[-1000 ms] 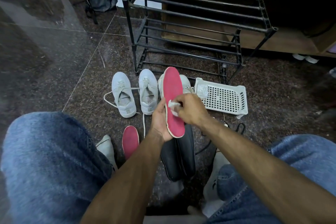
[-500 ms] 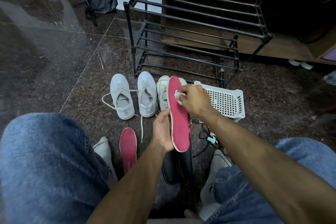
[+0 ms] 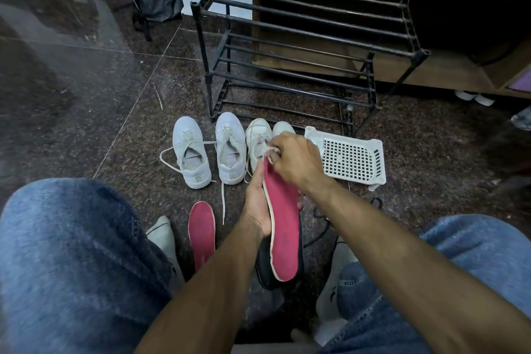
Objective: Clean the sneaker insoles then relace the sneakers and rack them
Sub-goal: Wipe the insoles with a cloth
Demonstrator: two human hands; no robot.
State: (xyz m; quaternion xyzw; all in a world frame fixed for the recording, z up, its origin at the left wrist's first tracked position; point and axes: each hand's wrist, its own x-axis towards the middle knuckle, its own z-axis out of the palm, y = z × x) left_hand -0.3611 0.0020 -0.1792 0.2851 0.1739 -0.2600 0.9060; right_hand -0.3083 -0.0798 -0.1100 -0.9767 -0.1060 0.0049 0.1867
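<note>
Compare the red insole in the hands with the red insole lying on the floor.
The held insole is gripped by the left hand and lifted off the floor; the floor insole lies untouched. The right hand presses a white wipe to the held one's tip; nothing touches the other. Both are red with pale edges.

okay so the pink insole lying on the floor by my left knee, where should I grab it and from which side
Take the pink insole on the floor at its rounded far end, coming from above with the right hand once it is free. It lies flat with that end bare; the near end runs under the left forearm, and the left hand holds the other insole.
</note>
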